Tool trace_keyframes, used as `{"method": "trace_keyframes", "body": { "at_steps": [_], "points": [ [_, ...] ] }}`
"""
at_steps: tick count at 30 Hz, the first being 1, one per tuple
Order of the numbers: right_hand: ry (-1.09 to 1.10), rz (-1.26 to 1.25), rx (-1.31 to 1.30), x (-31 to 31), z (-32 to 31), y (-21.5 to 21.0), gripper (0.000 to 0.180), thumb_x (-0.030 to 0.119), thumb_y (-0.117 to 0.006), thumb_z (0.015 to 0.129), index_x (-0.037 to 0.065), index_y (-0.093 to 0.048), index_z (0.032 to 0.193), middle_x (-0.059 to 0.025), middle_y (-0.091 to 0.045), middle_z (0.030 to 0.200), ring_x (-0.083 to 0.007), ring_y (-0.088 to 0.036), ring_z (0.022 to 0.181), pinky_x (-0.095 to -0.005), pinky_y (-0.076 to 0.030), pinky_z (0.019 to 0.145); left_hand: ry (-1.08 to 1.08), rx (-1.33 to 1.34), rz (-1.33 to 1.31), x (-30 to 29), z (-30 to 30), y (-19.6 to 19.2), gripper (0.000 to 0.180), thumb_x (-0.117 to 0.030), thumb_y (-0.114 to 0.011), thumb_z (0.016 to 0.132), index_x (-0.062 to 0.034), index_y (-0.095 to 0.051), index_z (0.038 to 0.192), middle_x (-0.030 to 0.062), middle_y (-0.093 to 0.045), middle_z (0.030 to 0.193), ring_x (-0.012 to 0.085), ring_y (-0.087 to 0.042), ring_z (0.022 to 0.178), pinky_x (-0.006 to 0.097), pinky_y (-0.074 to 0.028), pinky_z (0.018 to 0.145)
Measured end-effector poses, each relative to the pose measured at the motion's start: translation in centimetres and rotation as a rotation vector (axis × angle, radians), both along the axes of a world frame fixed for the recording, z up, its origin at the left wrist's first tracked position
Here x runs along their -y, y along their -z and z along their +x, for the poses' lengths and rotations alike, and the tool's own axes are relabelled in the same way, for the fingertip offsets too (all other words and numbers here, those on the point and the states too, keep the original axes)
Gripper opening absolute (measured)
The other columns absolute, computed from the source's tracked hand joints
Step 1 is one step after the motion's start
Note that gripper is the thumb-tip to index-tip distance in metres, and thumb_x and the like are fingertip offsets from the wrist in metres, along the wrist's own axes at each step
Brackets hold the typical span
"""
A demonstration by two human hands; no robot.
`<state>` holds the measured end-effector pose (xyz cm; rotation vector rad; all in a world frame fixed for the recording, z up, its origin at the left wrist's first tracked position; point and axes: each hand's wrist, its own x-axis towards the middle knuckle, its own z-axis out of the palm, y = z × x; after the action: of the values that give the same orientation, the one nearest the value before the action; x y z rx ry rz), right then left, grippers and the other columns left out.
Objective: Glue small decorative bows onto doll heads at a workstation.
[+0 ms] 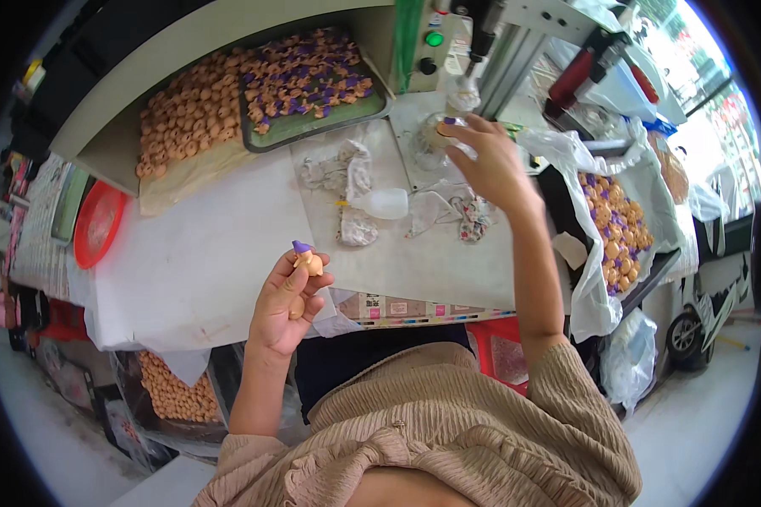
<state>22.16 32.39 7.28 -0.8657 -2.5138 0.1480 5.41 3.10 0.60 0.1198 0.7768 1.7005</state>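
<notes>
My left hand pinches a small peach toy figurine with a pointed purple cap, above the table's front part. A second round peach piece lies against its curled lower fingers. At the back right, my right hand reaches over a clear fixture under a press, thumb and fingers apart. A peach and purple piece shows at its fingertips; whether they touch it is unclear. On the table between the hands are a white squeeze bottle with a yellow tip and crumpled cloths.
A dark tray of purple and peach pieces stands at the back, beside piled peach heads. A plastic-lined bin of figurines is at right. A red basin sits left. The press's metal column rises near my right hand.
</notes>
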Motion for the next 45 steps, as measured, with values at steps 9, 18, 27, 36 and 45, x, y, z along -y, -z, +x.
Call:
{"method": "trace_keyframes", "body": {
  "at_steps": [9,18,27,36,45],
  "points": [
    [-0.154,-0.013,-0.345,-2.8,5.5,3.8,0.030,-0.006,-0.062,0.077,0.010,-0.072,0.100,-0.0121,-0.063,0.106,-0.0303,-0.059,0.098,-0.0391,-0.048,0.085,0.039,-0.022,0.087,-4.0,6.1,0.7,0.037,-0.010,-0.059,0.094,-0.0105,-0.050,0.130,0.0081,-0.058,0.126,0.0148,-0.063,0.104,0.020,-0.053,0.060],
    [0.705,0.159,-0.081,-5.6,29.3,-1.8,0.030,0.002,-0.057,0.088,0.004,-0.064,0.116,-0.0172,-0.058,0.122,-0.0307,-0.063,0.100,-0.0371,-0.049,0.087,-0.014,-0.157,-0.048,-4.0,5.8,1.2,0.039,-0.011,-0.063,0.092,-0.0125,-0.052,0.129,0.0053,-0.062,0.119,0.0124,-0.066,0.098,0.019,-0.055,0.062],
    [0.428,-0.101,0.210,-8.4,34.0,-1.4,0.045,0.040,-0.063,0.088,0.013,-0.058,0.124,-0.0174,-0.048,0.135,-0.0381,-0.051,0.119,-0.0461,-0.040,0.100,0.128,-0.273,0.033,-8.6,7.6,-2.4,0.037,-0.011,-0.059,0.094,-0.0088,-0.051,0.131,0.0084,-0.059,0.122,0.0130,-0.064,0.095,0.020,-0.057,0.065],
    [0.692,-0.123,0.348,-16.6,37.3,-1.1,0.046,0.039,-0.062,0.085,0.016,-0.055,0.125,-0.0202,-0.056,0.116,-0.0391,-0.057,0.106,-0.0455,-0.045,0.092,0.173,-0.238,0.012,-9.4,10.2,-4.0,0.037,-0.010,-0.060,0.093,-0.0094,-0.052,0.129,0.0092,-0.061,0.120,0.0134,-0.065,0.092,0.021,-0.057,0.064],
    [0.883,-0.157,0.395,-26.1,42.0,-0.9,0.056,0.038,-0.065,0.085,0.023,-0.045,0.135,-0.0166,-0.057,0.122,-0.0395,-0.052,0.116,-0.0454,-0.043,0.099,0.103,-0.265,-0.109,-9.2,10.0,-4.8,0.034,-0.011,-0.059,0.094,-0.0106,-0.052,0.127,0.0069,-0.061,0.115,0.0119,-0.064,0.090,0.020,-0.057,0.063]
  ]
}}
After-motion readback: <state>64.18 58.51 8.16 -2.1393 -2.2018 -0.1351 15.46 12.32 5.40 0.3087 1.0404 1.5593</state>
